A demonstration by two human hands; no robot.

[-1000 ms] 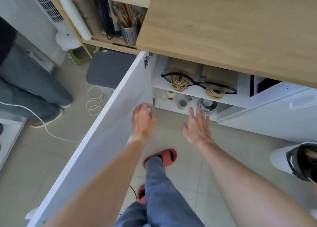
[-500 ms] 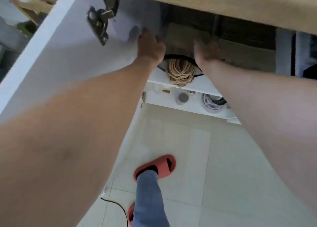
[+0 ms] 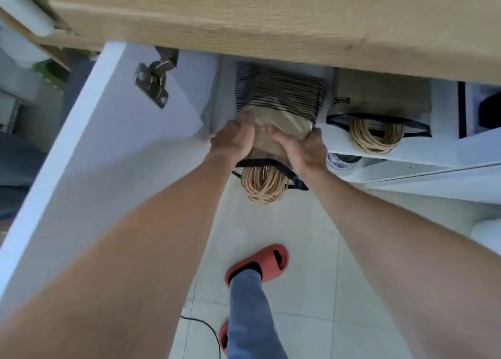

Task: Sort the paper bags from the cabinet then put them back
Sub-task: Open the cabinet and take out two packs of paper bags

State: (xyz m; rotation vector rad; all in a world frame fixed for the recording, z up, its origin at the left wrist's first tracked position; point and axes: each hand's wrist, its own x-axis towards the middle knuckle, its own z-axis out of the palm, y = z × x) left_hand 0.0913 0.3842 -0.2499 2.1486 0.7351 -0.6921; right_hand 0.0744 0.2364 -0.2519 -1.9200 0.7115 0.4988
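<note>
A thick stack of brown paper bags (image 3: 282,98) with twine handles (image 3: 264,185) juts out over the front of the upper shelf (image 3: 447,152) of the white cabinet. My left hand (image 3: 233,141) and my right hand (image 3: 303,148) both clutch its front end, side by side. The handles and a black strap hang below my hands, past the shelf's edge. A second stack of brown paper bags (image 3: 385,98) lies to the right on the same shelf, with its own twine handles (image 3: 375,139) drooping over the edge.
The white cabinet door (image 3: 89,169) stands open on the left, its metal hinge (image 3: 153,83) near the top. A wooden countertop (image 3: 271,19) overhangs the cabinet. A blue-and-white bowl (image 3: 340,162) sits on the lower shelf. My red slipper (image 3: 260,263) and a black cable (image 3: 206,329) are on the tiled floor.
Both hands went from reaching into the cabinet to gripping the left stack. The stack has slid forward toward me, so its handles now hang beyond the shelf edge.
</note>
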